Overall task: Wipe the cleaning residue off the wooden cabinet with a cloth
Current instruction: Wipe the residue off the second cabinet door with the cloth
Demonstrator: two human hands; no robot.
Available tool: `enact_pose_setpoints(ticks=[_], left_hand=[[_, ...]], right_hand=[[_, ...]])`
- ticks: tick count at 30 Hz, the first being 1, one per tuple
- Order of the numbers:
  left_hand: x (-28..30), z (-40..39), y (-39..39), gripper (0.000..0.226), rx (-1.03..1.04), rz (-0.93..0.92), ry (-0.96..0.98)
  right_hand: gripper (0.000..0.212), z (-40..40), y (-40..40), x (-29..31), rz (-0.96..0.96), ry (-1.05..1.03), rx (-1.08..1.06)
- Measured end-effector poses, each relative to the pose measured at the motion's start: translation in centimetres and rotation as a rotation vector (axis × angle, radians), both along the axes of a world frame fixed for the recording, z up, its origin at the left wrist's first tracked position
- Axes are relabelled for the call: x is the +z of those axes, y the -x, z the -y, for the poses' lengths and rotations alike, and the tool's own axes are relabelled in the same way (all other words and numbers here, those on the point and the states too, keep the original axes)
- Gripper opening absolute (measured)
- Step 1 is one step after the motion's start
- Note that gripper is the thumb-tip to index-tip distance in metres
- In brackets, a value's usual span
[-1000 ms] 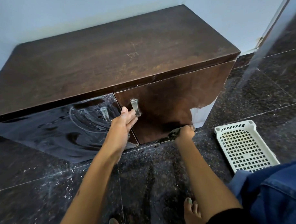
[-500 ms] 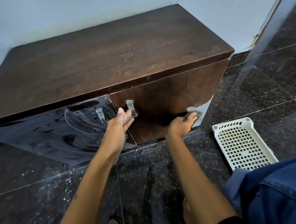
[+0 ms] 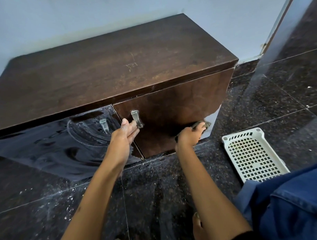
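A low dark wooden cabinet (image 3: 116, 67) stands against the wall, its two front doors facing me. My left hand (image 3: 125, 134) rests flat at the seam between the doors, fingertips against the metal handle (image 3: 136, 118) of the right door. My right hand (image 3: 189, 135) presses a small dark cloth (image 3: 205, 123) against the lower right part of the right door (image 3: 180, 104). The left door (image 3: 56, 137) looks glossy and wet, with swirled streaks and its own handle (image 3: 103, 124).
A white perforated plastic basket (image 3: 252, 154) lies on the dark speckled tile floor (image 3: 156, 191) to the right of the cabinet. White specks litter the floor in front. My blue garment (image 3: 292, 205) and toes show at the bottom. A metal door frame (image 3: 277, 35) rises at right.
My right hand with the cloth has swept from the door's bottom edge up and to the right, toward the lower right corner. My left hand has stayed by the handle.
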State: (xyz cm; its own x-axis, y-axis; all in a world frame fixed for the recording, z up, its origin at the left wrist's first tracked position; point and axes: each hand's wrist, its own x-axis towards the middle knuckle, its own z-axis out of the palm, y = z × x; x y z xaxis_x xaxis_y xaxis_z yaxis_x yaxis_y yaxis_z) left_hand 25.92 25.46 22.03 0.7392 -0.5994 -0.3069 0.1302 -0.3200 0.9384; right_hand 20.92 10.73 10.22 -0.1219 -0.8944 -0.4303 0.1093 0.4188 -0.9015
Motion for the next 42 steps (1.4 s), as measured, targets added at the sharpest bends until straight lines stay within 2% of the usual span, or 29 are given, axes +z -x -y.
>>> enact_pose_setpoints(ticks=[3, 7, 9, 12, 13, 15, 18, 20, 23, 25, 28, 29, 34, 38, 40, 42], left_hand=[[-0.3, 0.0, -0.1, 0.058, 0.020, 0.028, 0.003], [-0.6, 0.2, 0.4, 0.058, 0.046, 0.038, -0.004], [-0.5, 0.3, 0.5, 0.057, 0.048, 0.035, -0.005], [-0.3, 0.4, 0.5, 0.056, 0.030, 0.034, -0.005], [-0.3, 0.4, 0.6, 0.056, 0.025, 0.036, 0.000], [-0.4, 0.5, 0.6, 0.056, 0.034, 0.048, 0.008], [-0.7, 1.1, 1.6, 0.055, 0.110, 0.112, 0.000], [-1.0, 1.6, 3.1, 0.052, 0.167, 0.205, -0.055], [-1.7, 2.5, 4.9, 0.059, 0.159, 0.316, -0.139], [-2.0, 3.2, 5.3, 0.062, 0.122, 0.341, -0.144], [-2.2, 3.7, 5.4, 0.065, 0.089, 0.330, -0.165], [-2.3, 3.7, 5.5, 0.066, 0.084, 0.329, -0.172], [-2.4, 4.3, 5.7, 0.071, 0.061, 0.360, -0.212], [-2.7, 5.0, 6.8, 0.070, 0.086, 0.465, -0.277], [-2.7, 5.2, 7.6, 0.070, 0.074, 0.546, -0.263], [-2.8, 5.2, 7.9, 0.071, 0.040, 0.651, -0.241]], right_hand=[[0.057, -1.3, -1.5, 2.4, -0.091, 0.249, -0.103], [0.058, -1.4, -1.2, 1.6, -0.096, 0.289, -0.118], [0.060, 0.0, 0.2, -0.1, -0.062, 0.162, -0.047], [0.061, 2.3, 2.4, -1.7, 0.082, -0.201, 0.034], [0.061, 2.5, 2.5, -1.7, 0.112, -0.218, 0.041], [0.062, 1.9, 1.9, -0.4, 0.085, -0.086, 0.021], [0.059, 0.6, 0.2, 1.6, -0.067, 0.223, -0.042], [0.059, 0.0, -0.2, 2.1, -0.114, 0.288, -0.079], [0.063, -0.3, 0.3, 1.6, -0.169, 0.385, -0.060], [0.063, 1.0, 1.0, 0.7, -0.162, 0.323, -0.028], [0.061, 3.1, 2.5, -0.4, -0.072, 0.045, -0.001], [0.060, 3.2, 2.7, -0.4, -0.054, 0.015, 0.003], [0.059, 1.6, 1.3, 2.4, -0.090, 0.332, -0.083], [0.060, 0.7, 1.5, 2.1, -0.157, 0.442, -0.067], [0.061, 1.3, 2.1, 1.5, -0.157, 0.420, -0.034], [0.061, 2.8, 2.8, 1.2, -0.091, 0.262, -0.021]])
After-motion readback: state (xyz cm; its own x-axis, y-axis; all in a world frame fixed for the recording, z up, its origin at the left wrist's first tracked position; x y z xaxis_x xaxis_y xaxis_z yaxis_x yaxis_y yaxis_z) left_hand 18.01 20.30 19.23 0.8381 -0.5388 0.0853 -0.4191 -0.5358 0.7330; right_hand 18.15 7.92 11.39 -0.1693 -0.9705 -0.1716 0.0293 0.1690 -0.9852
